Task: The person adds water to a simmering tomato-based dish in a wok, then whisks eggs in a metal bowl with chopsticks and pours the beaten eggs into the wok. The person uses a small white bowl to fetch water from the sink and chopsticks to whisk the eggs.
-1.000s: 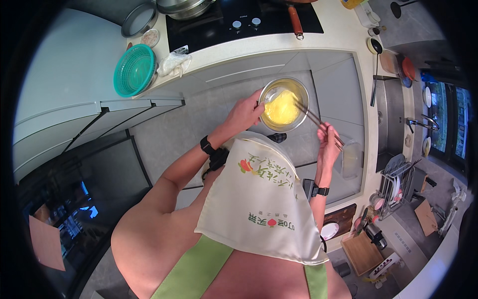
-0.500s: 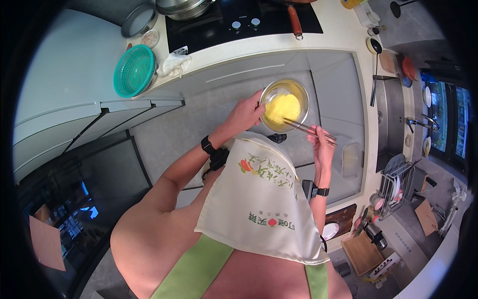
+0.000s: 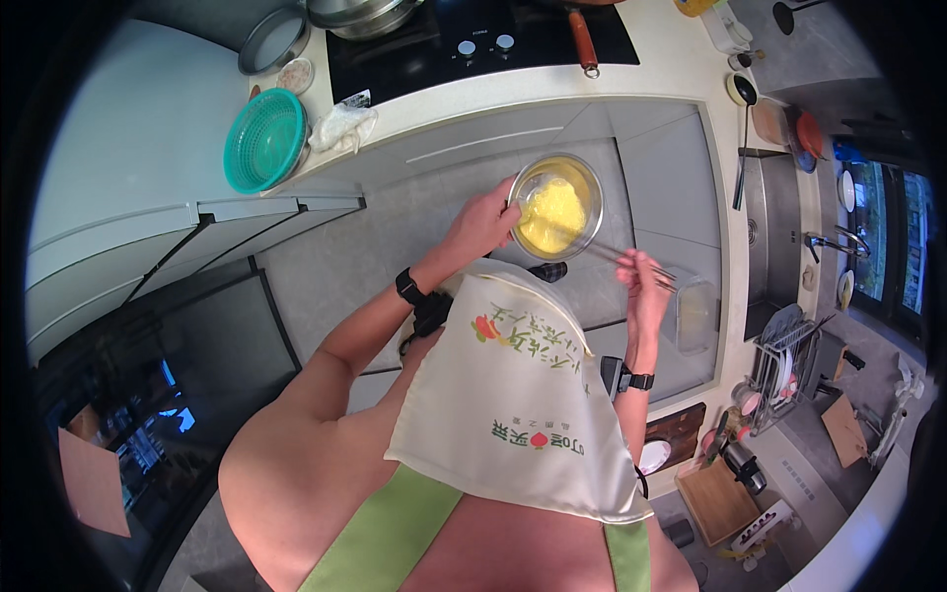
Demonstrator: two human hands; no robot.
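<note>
My left hand [image 3: 485,219] grips the rim of a round metal bowl [image 3: 596,187] and holds it in the air, tilted towards me. Inside the bowl lies yellow beaten egg [image 3: 554,211], frothy and heaped to one side. A pair of chopsticks [image 3: 614,255], blurred by motion, is pinched in my right hand [image 3: 643,286]; their tips reach into the egg. Both wrists wear dark bands. A white and green apron covers my front.
Ahead is a counter with a black stove [image 3: 464,49], a pan with a red handle [image 3: 584,44], a green basket [image 3: 266,141] and a white cloth [image 3: 343,128]. To the right are a sink [image 3: 774,247], a dish rack [image 3: 786,365] and a wooden cutting board [image 3: 723,501].
The bowl has shifted slightly left and up with my left hand. My right hand has swung a little right, and the chopsticks have moved through the egg, whose surface has changed shape.
</note>
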